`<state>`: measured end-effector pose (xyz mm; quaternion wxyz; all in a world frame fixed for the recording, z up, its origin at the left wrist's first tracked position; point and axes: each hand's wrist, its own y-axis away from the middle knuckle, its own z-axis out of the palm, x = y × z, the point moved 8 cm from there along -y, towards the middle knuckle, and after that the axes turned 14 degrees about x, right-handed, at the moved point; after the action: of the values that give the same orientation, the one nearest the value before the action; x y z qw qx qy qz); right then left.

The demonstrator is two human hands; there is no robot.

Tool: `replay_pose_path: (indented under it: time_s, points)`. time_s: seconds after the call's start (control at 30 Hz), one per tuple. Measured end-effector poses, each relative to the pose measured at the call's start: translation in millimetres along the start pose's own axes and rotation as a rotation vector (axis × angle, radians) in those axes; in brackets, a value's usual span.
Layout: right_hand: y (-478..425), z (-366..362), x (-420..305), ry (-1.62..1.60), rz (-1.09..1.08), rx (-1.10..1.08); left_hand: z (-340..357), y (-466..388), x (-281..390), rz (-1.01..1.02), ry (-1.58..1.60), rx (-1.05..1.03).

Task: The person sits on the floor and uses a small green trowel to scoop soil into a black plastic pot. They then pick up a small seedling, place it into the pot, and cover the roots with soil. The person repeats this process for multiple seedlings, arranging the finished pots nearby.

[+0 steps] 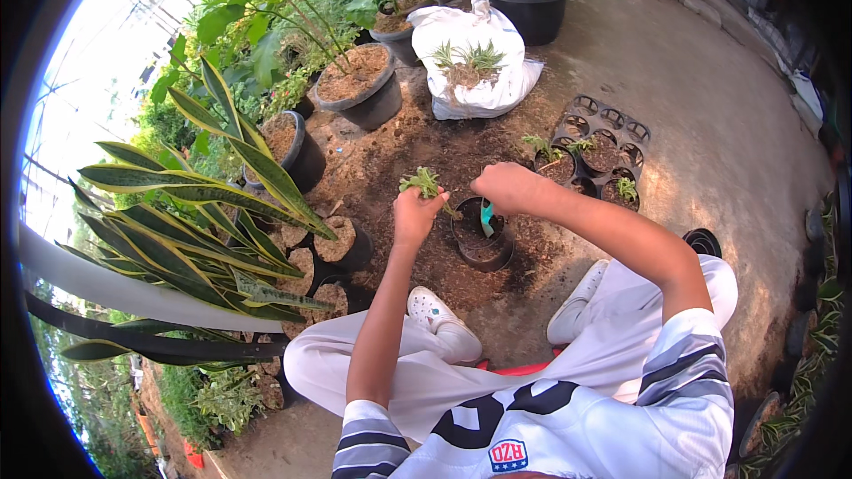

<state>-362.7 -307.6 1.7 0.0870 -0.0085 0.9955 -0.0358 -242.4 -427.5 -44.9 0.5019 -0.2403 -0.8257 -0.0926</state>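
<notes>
In the head view my left hand point(418, 207) pinches a small leafy seedling point(422, 181), its roots hanging towards the rim of a black plastic pot point(486, 254). My right hand point(507, 187) is closed around the handle of a small hand trowel point(487, 219), whose green blade points down inside that pot. Dark soil shows in the pot, which stands on the soil-strewn floor between my feet. To the right, a black plastic carrier tray point(638, 132) holds several small pots, some with green seedlings. The trowel's handle is mostly hidden by my right hand.
Beyond the pot, a white sack point(442, 96) bears small striped plants with bare roots point(474, 66). Large black pots point(540, 20) stand behind and to the left. Snake plants point(266, 179) lean in from the left. An empty-looking black pot point(702, 239) sits beside my right knee.
</notes>
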Motion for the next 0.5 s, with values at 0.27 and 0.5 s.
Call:
replay_pose_path:
  time_s: [0.27,0.5]
  points:
    - [33.0,3.3,12.7,0.138,0.041,-0.111,21.7,5.0,-13.2,-0.006,0.044,-0.029]
    - [13.1,-26.7,-11.8,0.131,0.050,-0.062,11.2,0.9,-35.0,-0.090,0.149,0.029]
